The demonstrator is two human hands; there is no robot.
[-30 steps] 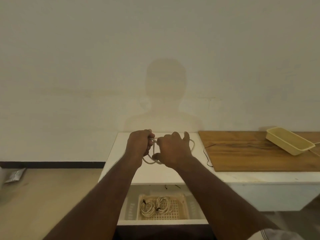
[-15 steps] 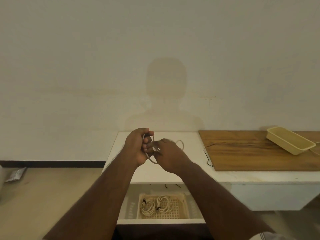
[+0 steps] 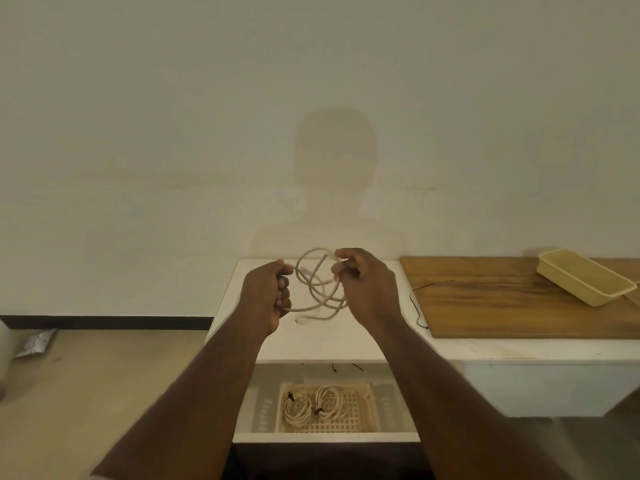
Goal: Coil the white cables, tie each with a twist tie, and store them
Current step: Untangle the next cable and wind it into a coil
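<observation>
The white cable [image 3: 320, 285] hangs in loose, uneven loops between the person's two hands, just below the centre of the frame and above the white desk [image 3: 311, 344]. The left hand [image 3: 265, 299] has its fingers curled round the cable's left side in a closed grip, and a strand runs out from the bottom of that fist. The right hand [image 3: 363, 282] pinches the top right of the loops, its fingers bent around the strands. Lower in the frame, below the desk's front edge, an open white drawer [image 3: 325, 437] holds a cream lattice basket [image 3: 356, 410], and inside it lie two coiled cables [image 3: 313, 405] side by side, each bound with a dark twist tie [image 3: 290, 396]. Two more dark ties [image 3: 346, 367] lie at the back of the drawer. To the right, a wooden board [image 3: 502, 303] rests on the desk, a thin black wire [image 3: 417, 303] trails along its left edge, and a cream plastic tray [image 3: 585, 275] sits tilted on its far right end. At the left edge, a crumpled silver packet [image 3: 36, 342] lies on the floor.
</observation>
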